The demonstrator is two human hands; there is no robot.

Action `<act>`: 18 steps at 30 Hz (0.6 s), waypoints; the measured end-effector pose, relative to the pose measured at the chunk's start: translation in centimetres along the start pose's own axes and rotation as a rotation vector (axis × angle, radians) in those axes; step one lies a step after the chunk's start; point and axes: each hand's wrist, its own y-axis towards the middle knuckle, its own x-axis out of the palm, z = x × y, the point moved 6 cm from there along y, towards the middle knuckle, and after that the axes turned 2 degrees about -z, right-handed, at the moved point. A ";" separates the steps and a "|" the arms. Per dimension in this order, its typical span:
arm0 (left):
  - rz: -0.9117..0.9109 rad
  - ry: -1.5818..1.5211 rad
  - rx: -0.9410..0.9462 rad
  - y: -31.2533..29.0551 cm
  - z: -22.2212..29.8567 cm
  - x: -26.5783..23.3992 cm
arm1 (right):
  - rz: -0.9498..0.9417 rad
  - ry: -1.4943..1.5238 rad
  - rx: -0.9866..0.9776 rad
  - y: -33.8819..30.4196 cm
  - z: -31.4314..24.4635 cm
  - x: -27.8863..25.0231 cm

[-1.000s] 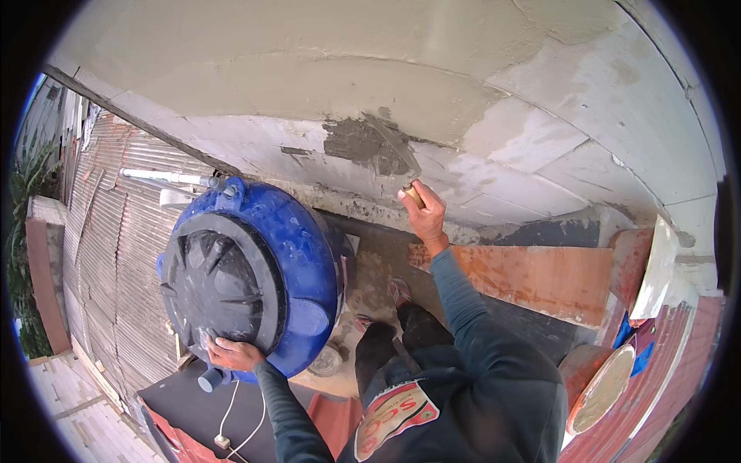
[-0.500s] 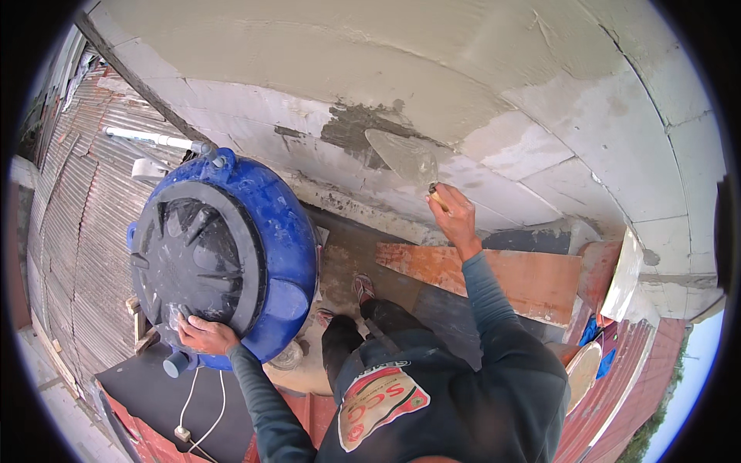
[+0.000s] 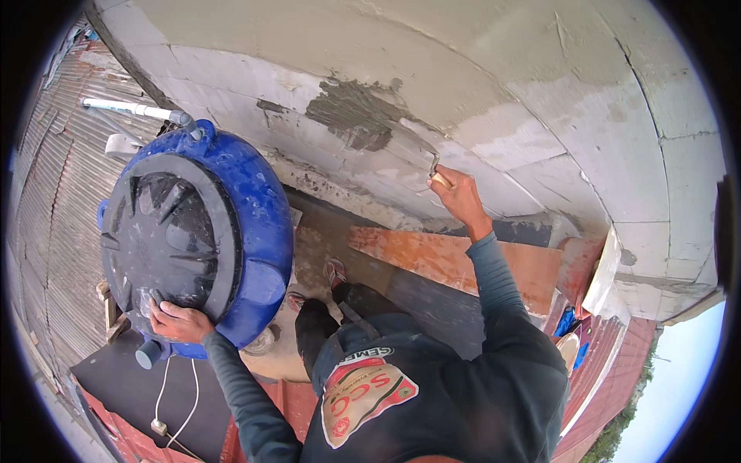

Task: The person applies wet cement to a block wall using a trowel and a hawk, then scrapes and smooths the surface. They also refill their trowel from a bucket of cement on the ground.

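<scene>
In my right hand (image 3: 460, 197) is a trowel (image 3: 434, 160), its pale wooden handle closed in my fingers. The trowel's thin blade lies nearly flat to the pale block wall (image 3: 532, 147), just right of a dark grey patch of wet mortar (image 3: 355, 112). My left hand (image 3: 182, 321) is on the ribbed black lid (image 3: 166, 231) of a big blue tank (image 3: 266, 231), fingers curled at the lid's near side by a rib. The fingertips are partly hidden there.
A white pipe (image 3: 127, 106) joins the tank's top. An orange-stained board (image 3: 463, 262) lies along the wall's foot. Corrugated roofing (image 3: 58, 193) spreads at the left. A white cord with a plug (image 3: 159, 426) hangs over a dark sheet below the tank.
The trowel blade has turned from broad face showing to nearly edge-on, uncovering more of the mortar patch. My left hand stays on the lid; the whole view has shifted slightly.
</scene>
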 end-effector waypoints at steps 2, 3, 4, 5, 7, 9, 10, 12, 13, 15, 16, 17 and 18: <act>-0.005 0.004 -0.012 -0.1 -0.1 -0.1 | -0.073 0.132 0.146 1.4 0.3 -1.8; -0.005 0.005 -0.016 0.0 -0.2 -0.1 | -0.141 0.224 0.260 1.8 -0.4 -2.9; -0.004 0.003 -0.014 0.1 -0.2 0.0 | -0.207 0.317 0.370 2.0 -0.6 -3.4; -0.004 -0.001 -0.014 0.1 -0.2 0.1 | -0.198 0.352 0.368 2.0 -0.5 -3.9; -0.002 -0.002 -0.004 0.1 -0.2 0.3 | -0.209 0.327 0.372 2.1 -0.4 -4.8; 0.005 0.002 0.012 0.1 -0.2 0.3 | -0.200 0.354 0.384 2.0 -0.3 -5.7; 0.007 0.003 0.008 0.1 -0.3 0.2 | -0.185 0.393 0.393 1.7 -0.3 -6.2; 0.012 0.003 -0.004 -0.1 -0.5 0.2 | -0.161 0.407 0.383 1.3 -0.8 -6.9; 0.013 0.004 -0.005 -0.1 -0.5 0.2 | -0.153 0.382 0.365 1.0 -1.3 -7.2; 0.018 0.006 -0.003 -0.1 -0.6 0.3 | -0.135 0.342 0.302 0.4 -1.8 -7.3; 0.014 0.008 -0.009 -0.1 -0.7 0.2 | -0.128 0.325 0.255 0.1 -1.8 -6.9; 0.013 0.008 -0.014 -0.2 -0.7 0.2 | -0.117 0.309 0.207 0.0 -1.5 -6.4; 0.009 0.004 -0.016 -0.1 -0.5 0.3 | -0.092 0.229 0.082 0.0 -1.3 -5.5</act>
